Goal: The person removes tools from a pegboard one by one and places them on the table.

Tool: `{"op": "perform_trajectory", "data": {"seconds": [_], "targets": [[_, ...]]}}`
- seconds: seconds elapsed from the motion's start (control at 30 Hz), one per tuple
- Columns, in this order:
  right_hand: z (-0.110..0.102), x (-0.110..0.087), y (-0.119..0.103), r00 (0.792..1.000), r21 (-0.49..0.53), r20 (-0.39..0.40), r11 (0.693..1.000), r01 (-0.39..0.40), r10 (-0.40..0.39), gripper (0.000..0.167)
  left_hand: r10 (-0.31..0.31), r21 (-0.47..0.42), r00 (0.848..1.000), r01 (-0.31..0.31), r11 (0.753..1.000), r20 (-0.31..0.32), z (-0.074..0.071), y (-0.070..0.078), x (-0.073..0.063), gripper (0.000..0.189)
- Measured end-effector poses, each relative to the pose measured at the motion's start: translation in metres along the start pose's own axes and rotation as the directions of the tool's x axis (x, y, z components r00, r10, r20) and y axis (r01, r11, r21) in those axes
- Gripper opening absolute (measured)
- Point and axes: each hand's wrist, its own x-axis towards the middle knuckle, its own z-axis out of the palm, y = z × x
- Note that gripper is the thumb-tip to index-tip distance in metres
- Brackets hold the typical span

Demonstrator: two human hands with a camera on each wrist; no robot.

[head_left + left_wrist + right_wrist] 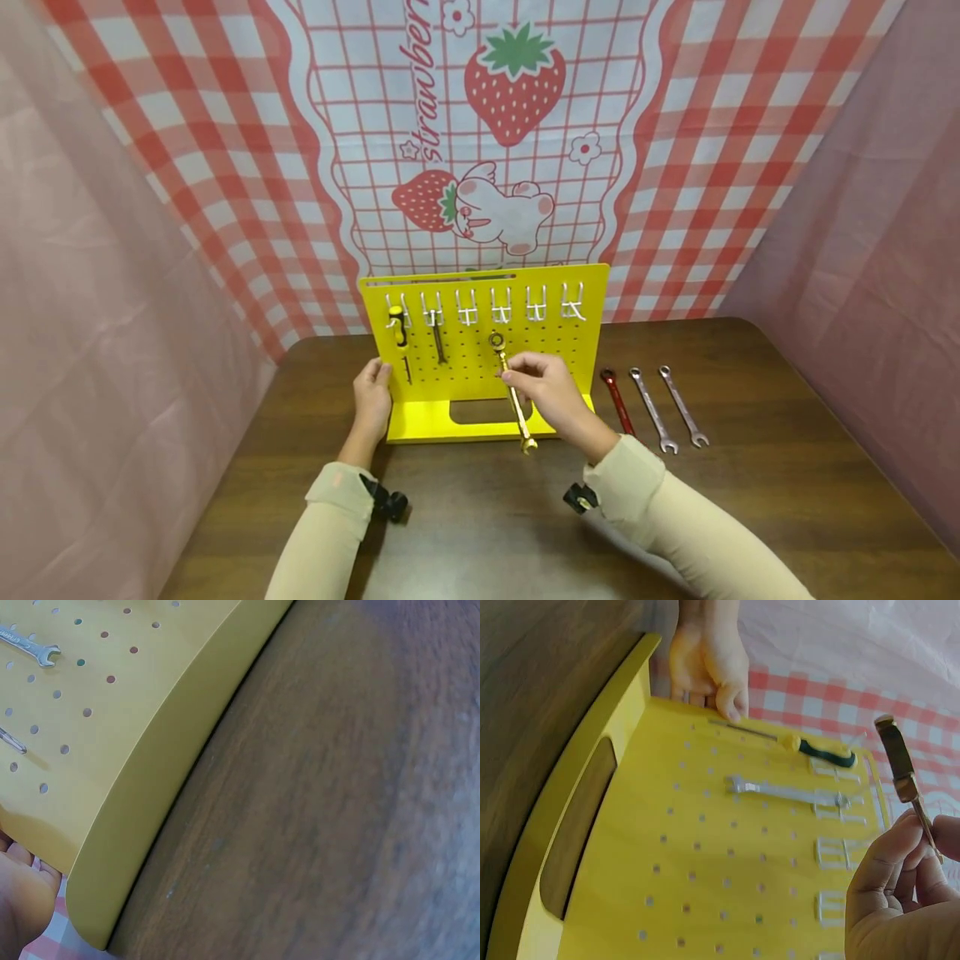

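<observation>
Right hand (549,392) is nearer one: fingers pinch golden wrench (515,400), so wrench lies between fingertips. Long axis runs mostly up-down, top leaning left. Ring end is above fingers, toward white hooks (501,320); open end is below fingers. Depth gap to hooks: cannot tell. Left hand (372,398), left of right fingers, grips edge of yellow pegboard (427,390).

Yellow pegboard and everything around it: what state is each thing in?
Yellow pegboard: standing on the table, left hand holding its edge.
Screwdriver: hanging, tip down.
Silver wrench on the board: hanging, open end down.
Gold wrench: pinched by the right hand, off the hooks.
Other four hooks: bare.
Red wrench: lying on the table.
Two loose silver wrenches: lying beside it.
</observation>
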Motion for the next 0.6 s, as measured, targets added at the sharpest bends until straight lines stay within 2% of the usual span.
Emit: {"op": "perform_trajectory", "data": {"seconds": [0.07,0.2,0.27,0.3,0.6], "targets": [[-0.009,-0.002,0.000,1.000,-0.002,-0.012,1.000,0.003,-0.003,0.017,0.002,-0.004,1.000,-0.002,1.000,-0.001,0.000,0.006,-0.002,0.029],[-0.025,-0.006,-0.001,0.999,-0.022,-0.047,1.000,0.000,-0.001,0.019,0.001,-0.010,1.000,-0.001,1.000,-0.001,-0.001,0.007,-0.001,0.030],[-0.033,-0.009,-0.001,0.998,-0.029,-0.065,1.000,-0.001,0.000,0.018,-0.003,-0.012,1.000,0.003,1.000,-0.004,-0.002,0.006,-0.001,0.029],[-0.038,-0.011,-0.001,0.997,-0.033,-0.073,0.999,0.000,-0.002,0.018,0.001,-0.012,1.000,-0.002,1.000,-0.008,-0.002,0.001,0.002,0.029],[-0.092,-0.029,-0.004,0.988,-0.057,-0.147,0.997,-0.050,0.041,0.019,-0.003,-0.005,1.000,0.003,1.000,-0.004,0.000,0.000,0.001,0.028]]}}
